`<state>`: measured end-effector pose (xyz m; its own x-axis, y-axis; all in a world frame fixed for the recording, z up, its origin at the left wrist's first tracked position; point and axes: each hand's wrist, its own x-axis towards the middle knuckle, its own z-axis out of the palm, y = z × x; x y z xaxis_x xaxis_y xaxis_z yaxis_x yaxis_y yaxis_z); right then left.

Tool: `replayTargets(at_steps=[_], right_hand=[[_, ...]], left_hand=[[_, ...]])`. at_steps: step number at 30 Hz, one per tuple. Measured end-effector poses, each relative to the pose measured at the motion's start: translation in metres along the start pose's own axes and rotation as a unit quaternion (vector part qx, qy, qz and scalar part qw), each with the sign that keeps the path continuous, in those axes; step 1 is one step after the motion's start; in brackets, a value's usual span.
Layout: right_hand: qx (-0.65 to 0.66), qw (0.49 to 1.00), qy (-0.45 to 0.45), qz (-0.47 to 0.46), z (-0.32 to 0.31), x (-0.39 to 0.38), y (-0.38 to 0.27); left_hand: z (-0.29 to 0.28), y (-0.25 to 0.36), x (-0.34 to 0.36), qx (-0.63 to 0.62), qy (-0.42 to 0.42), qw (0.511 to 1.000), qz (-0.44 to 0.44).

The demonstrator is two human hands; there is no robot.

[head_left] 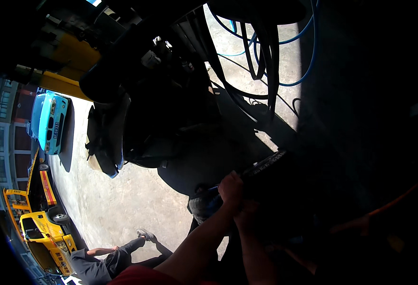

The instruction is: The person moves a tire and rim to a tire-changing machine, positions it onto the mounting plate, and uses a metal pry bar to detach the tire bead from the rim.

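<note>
My left hand [231, 188] is closed in a fist in the middle of the view, at the edge of deep shadow. Just below it, close to the left wrist, my right hand [247, 210] is dim, and its fingers are hard to make out. A dark bar-like thing with pale markings [267, 163] runs up and to the right from beside the left fist. Whether the fist grips that bar or something else is hidden by the dark. A dark, ribbed bundle [204, 207] lies just left of my hands.
Black loops [267, 61] and a blue hose [308, 71] hang at the top. A dark broken panel [105, 142] stands at left. Beyond are a turquoise car [49, 121], a yellow truck [47, 237] and another person [99, 263]. An orange hose [393, 203] curves at right.
</note>
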<state>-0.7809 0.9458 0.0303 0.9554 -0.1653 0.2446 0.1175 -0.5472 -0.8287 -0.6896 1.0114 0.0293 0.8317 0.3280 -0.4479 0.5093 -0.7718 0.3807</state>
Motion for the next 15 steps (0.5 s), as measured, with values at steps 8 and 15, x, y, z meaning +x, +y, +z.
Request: replayTargets(at_steps=[8, 15], right_hand=[[-0.124, 0.99, 0.011, 0.07, -0.028, -0.008, -0.004], [-0.255, 0.948, 0.003, 0.189, -0.043, -0.015, 0.002]], left_hand=[[0.001, -0.046, 0.039, 0.035, -0.098, 0.981, 0.166], [0.007, -0.019, 0.019, 0.017, -0.06, 0.998, 0.03]])
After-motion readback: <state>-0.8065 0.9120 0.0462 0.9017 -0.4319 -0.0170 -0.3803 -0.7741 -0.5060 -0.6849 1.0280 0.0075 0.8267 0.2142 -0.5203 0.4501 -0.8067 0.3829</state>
